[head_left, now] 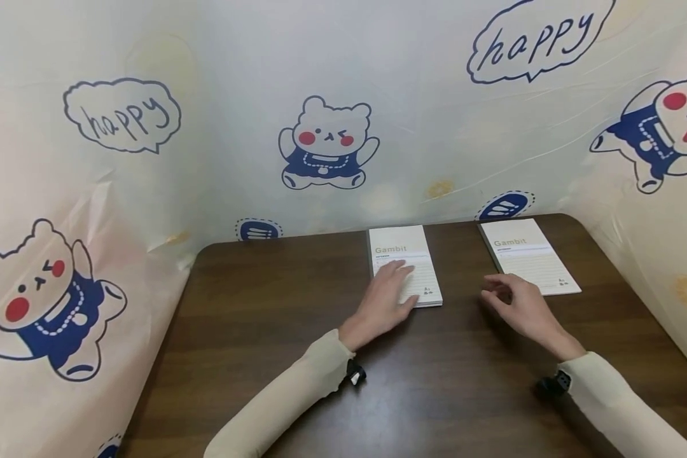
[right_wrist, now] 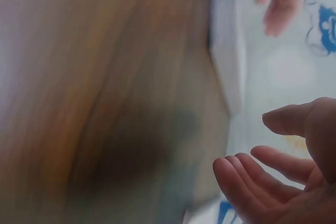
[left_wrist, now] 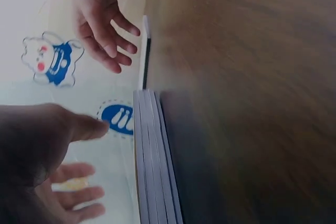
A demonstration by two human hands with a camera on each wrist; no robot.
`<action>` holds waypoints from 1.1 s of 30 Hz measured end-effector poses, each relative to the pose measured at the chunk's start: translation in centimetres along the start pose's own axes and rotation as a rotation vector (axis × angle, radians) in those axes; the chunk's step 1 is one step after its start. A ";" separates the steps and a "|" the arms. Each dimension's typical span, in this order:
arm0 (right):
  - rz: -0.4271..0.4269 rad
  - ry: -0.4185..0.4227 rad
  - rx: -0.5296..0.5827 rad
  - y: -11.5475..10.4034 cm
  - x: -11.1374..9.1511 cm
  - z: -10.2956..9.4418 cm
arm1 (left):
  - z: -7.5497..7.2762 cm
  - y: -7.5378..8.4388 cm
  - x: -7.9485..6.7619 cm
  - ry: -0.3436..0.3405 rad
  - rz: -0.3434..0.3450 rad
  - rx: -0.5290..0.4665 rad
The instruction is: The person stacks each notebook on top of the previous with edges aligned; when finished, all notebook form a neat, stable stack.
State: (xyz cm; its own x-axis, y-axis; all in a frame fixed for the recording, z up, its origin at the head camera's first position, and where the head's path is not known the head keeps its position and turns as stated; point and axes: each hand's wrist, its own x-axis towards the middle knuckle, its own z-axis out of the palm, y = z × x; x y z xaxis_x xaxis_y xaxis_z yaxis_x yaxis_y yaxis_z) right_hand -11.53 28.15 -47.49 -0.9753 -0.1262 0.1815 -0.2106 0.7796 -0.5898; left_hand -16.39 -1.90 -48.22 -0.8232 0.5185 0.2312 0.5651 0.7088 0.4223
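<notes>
A stack of several white Gambit notebooks [head_left: 402,238] lies on the table, its layered edges [left_wrist: 153,161] showing in the left wrist view. My left hand [head_left: 382,298] is over the stack's lower left part, thumb apart from the loosely bent fingers. In its own wrist view that hand [left_wrist: 42,148] grips nothing. To the right lies another Gambit notebook [head_left: 529,257], looking thinner than the stack. Just by its lower left corner hovers my right hand [head_left: 518,306], fingers loosely bent. A gap shows between thumb and fingers of this hand [right_wrist: 278,177], with nothing in it.
The dark brown wooden table [head_left: 263,305] has rounded far corners. Behind and beside it hangs a pale curtain [head_left: 229,127] printed with bears and "happy" bubbles. A black wrist device [head_left: 355,372] sits at the left cuff, and another [head_left: 562,380] at the right.
</notes>
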 end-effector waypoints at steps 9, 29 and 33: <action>0.111 0.000 -0.106 5.3 -1.6 -3.5 | 2.9 3.3 3.7 -0.299 0.239 0.230; 0.223 -0.266 -0.159 11.0 -2.7 -5.4 | 9.1 10.2 8.3 -0.523 0.264 0.401; 0.229 -0.276 -0.148 11.0 -2.9 -5.3 | 10.0 10.9 8.8 -0.534 0.246 0.399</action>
State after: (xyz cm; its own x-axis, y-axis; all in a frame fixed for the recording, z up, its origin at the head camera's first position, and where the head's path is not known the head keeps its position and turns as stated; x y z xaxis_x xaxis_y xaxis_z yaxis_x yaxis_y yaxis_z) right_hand -10.68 40.34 -50.33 -0.9816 -0.0834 -0.1716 0.0066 0.8841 -0.4673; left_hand -16.95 15.16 -50.36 -0.5868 0.7775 -0.2261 0.7925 0.6088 0.0365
